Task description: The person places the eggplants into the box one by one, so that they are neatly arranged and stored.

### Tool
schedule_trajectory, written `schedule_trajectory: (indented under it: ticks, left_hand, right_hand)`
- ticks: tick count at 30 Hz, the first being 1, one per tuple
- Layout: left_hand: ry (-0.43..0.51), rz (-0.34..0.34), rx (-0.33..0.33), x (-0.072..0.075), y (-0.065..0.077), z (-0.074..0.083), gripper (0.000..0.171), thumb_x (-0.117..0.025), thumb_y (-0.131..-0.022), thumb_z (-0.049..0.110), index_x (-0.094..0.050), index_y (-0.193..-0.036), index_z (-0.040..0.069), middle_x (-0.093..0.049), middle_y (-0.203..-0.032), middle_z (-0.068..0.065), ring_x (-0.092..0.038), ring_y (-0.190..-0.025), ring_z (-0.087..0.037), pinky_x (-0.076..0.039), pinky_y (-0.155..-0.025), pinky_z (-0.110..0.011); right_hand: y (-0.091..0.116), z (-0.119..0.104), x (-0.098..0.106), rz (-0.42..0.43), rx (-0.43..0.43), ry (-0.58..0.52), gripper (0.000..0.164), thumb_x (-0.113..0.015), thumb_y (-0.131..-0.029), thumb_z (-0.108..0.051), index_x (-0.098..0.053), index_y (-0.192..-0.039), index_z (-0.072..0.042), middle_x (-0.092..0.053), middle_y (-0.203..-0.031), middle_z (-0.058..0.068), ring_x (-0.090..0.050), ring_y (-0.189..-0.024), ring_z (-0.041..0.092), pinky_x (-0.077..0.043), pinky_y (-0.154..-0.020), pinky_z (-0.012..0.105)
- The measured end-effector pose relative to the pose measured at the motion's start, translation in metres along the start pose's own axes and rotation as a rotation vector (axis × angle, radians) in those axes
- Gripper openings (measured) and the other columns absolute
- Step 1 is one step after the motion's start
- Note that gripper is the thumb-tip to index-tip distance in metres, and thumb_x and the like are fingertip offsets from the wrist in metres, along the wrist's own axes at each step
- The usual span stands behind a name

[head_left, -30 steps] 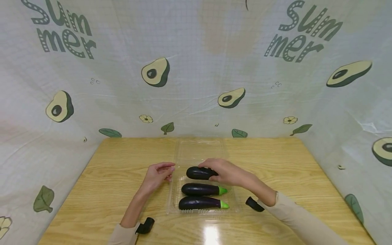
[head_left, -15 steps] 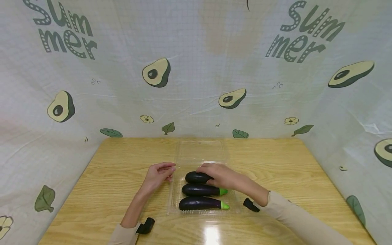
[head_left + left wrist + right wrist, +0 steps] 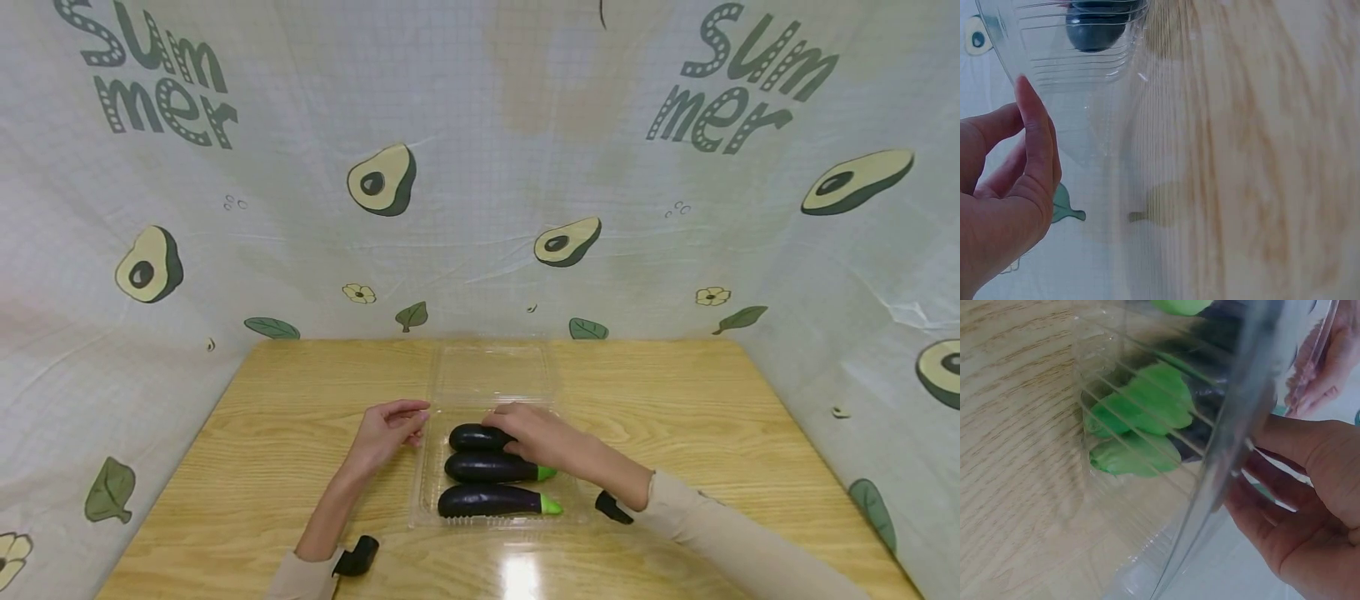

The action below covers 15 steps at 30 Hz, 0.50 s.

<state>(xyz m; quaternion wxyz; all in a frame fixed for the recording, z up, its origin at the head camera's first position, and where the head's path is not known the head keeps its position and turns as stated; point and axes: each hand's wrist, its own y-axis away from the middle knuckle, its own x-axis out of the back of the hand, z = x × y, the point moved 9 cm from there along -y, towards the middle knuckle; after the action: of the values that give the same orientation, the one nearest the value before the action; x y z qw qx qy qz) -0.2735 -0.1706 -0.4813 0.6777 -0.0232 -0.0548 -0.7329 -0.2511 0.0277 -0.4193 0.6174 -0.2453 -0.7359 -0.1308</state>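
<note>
Three dark purple eggplants lie side by side in a clear plastic clamshell box (image 3: 418, 492) in the head view. My right hand (image 3: 542, 435) reaches over the box's right side and grips the back eggplant (image 3: 468, 437), covering its stem end. Closer to me are the middle eggplant (image 3: 487, 467) and the front eggplant (image 3: 487, 501), both with green caps pointing right. Through the box wall, the right wrist view shows green caps (image 3: 1154, 400). My left hand (image 3: 382, 433) stays at the box's left edge, fingers extended near the rim; firm contact cannot be made out.
The box's clear lid (image 3: 491, 371) lies open toward the back of the wooden table (image 3: 300, 417). A printed cloth (image 3: 465, 275) hangs behind the table and along both sides. Each wrist wears a black camera mount (image 3: 357, 556).
My right hand has lowered the back eggplant and moved it nearer to the middle one, slightly left. My left hand has kept its place at the box's edge.
</note>
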Motion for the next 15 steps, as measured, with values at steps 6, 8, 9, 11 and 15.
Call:
schedule_trajectory:
  ticks: [6, 8, 9, 11, 15]
  left_hand:
    - [0.011, 0.001, -0.002, 0.0, 0.0, 0.001, 0.031, -0.067, -0.1, 0.005, -0.066, -0.125, -0.012, -0.069, -0.101, -0.024, -0.066, -0.072, -0.015, -0.063, -0.066, -0.034]
    - [0.012, -0.001, -0.009, -0.001, 0.0, 0.001, 0.03, -0.068, -0.1, 0.004, -0.066, -0.125, -0.013, -0.07, -0.1, -0.024, -0.066, -0.072, -0.015, -0.063, -0.065, -0.034]
    - [0.01, -0.001, -0.014, -0.001, 0.0, 0.002, 0.03, -0.068, -0.099, 0.004, -0.066, -0.124, -0.014, -0.07, -0.099, -0.023, -0.066, -0.071, -0.015, -0.063, -0.065, -0.034]
    - [0.004, -0.005, -0.016, -0.001, 0.0, 0.002, 0.031, -0.068, -0.1, 0.004, -0.065, -0.125, -0.014, -0.07, -0.099, -0.023, -0.066, -0.071, -0.015, -0.063, -0.065, -0.034]
    - [0.012, -0.008, 0.004, -0.001, 0.001, 0.003, 0.031, -0.067, -0.1, 0.005, -0.065, -0.126, -0.013, -0.069, -0.1, -0.025, -0.067, -0.072, -0.016, -0.063, -0.066, -0.035]
  right_hand:
    - [0.003, 0.004, 0.0, -0.018, -0.02, -0.064, 0.036, -0.076, -0.092, 0.0, -0.067, -0.126, 0.0, -0.069, -0.121, 0.013, -0.067, -0.11, 0.026, -0.059, -0.091, 0.037]
    - [0.005, 0.007, 0.001, -0.016, -0.036, -0.09, 0.033, -0.074, -0.095, -0.004, -0.067, -0.127, 0.0, -0.069, -0.122, 0.013, -0.067, -0.109, 0.026, -0.059, -0.088, 0.036]
    - [0.007, 0.009, 0.002, -0.011, -0.047, -0.102, 0.032, -0.073, -0.096, -0.006, -0.068, -0.127, 0.0, -0.069, -0.122, 0.013, -0.067, -0.108, 0.025, -0.059, -0.087, 0.036]
    - [0.011, 0.013, 0.004, 0.003, -0.074, -0.131, 0.031, -0.071, -0.098, -0.009, -0.068, -0.128, 0.0, -0.069, -0.122, 0.012, -0.068, -0.106, 0.025, -0.06, -0.085, 0.036]
    - [0.019, 0.024, 0.012, 0.059, -0.113, -0.18, 0.027, -0.07, -0.099, -0.009, -0.069, -0.124, 0.0, -0.07, -0.12, 0.012, -0.069, -0.103, 0.026, -0.06, -0.083, 0.036]
